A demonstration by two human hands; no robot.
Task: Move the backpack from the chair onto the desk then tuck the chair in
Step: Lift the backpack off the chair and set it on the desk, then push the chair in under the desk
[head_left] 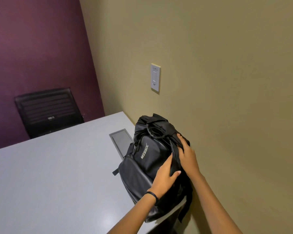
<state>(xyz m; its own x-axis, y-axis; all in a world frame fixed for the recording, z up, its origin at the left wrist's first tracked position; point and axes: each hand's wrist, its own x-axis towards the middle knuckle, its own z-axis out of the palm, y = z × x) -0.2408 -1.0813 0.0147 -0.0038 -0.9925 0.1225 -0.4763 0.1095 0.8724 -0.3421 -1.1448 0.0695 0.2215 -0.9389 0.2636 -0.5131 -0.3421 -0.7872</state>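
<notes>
A black backpack (147,156) with white lettering lies on the grey desk (49,174), against the tan wall at the desk's right side. Its lower end hangs slightly past the near desk edge. My left hand (164,178) rests on the bag's right side with the thumb hooked over a fold of black fabric. Just beyond it, my right hand (187,156) grips the same fabric near the top straps. A black mesh-backed chair (49,112) stands at the far side of the desk, by the purple wall. The chair I took the bag from is out of view.
A metal cable hatch (121,141) is set into the desk just left of the backpack. A white wall switch (155,78) sits on the tan wall above the bag. The desk surface stretches wide to the left.
</notes>
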